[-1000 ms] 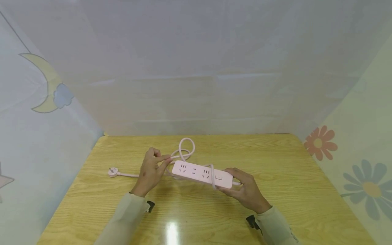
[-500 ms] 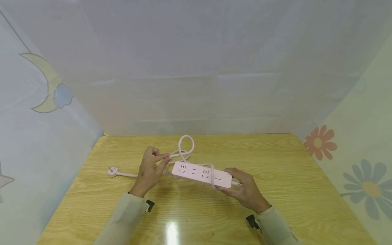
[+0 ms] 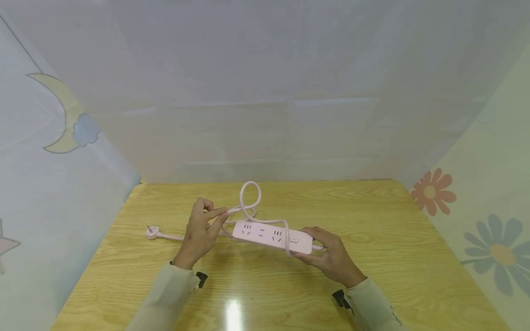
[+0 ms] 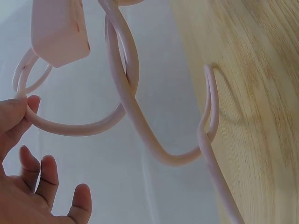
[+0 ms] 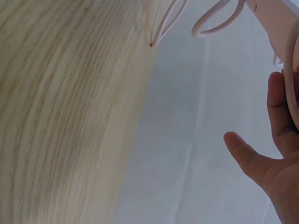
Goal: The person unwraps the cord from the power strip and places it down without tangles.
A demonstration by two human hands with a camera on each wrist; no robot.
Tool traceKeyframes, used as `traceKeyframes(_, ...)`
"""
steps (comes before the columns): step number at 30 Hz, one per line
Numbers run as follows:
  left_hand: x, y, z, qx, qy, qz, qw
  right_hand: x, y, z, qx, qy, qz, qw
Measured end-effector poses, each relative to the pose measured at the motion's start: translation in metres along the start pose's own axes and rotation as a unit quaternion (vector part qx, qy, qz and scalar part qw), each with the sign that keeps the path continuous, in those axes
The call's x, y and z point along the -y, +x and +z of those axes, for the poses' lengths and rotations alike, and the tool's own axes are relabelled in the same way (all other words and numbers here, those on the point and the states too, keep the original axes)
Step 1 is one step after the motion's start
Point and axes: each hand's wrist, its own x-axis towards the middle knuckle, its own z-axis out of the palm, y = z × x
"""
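Note:
A pale pink power strip (image 3: 258, 233) is held tilted above the table, its sockets and switch toward the head camera. My right hand (image 3: 337, 259) grips its right end, near where the cord leaves it. The cord (image 4: 173, 159) passes once across the strip near the switch and makes loose loops at the far left. My left hand (image 3: 200, 234) pinches the cord between thumb and forefinger, the other fingers loosely bent in the left wrist view. Further left, the plug (image 3: 152, 232) lies on the table, its pins showing. In the right wrist view the strip (image 5: 275, 23) is partly cut off.
A wood-grain table (image 3: 372, 216) lies below both hands. Pale fabric walls surround it, with a printed moon (image 3: 62, 112) at left and printed flowers (image 3: 430, 193) at right. Dark straps (image 3: 340, 299) show at the sleeves.
The left hand has drawn the cord slightly left, and the cord's upper loop has risen a little. The right hand's hold on the power strip looks the same.

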Motion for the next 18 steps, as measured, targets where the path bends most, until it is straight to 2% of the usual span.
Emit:
traceKeyframes(9,-0.003,-0.0028,-0.0021,-0.001,-0.014,0.014,0.9998,-0.0054,-0.0022,0.0014,-0.009,-0.014,-0.008,0.9998)
traceKeyframes(18,-0.0026,-0.0073,-0.0055,0.012,-0.014,0.043,0.9989,-0.005,-0.0033,-0.0005,-0.02,-0.033,0.015,0.9991)
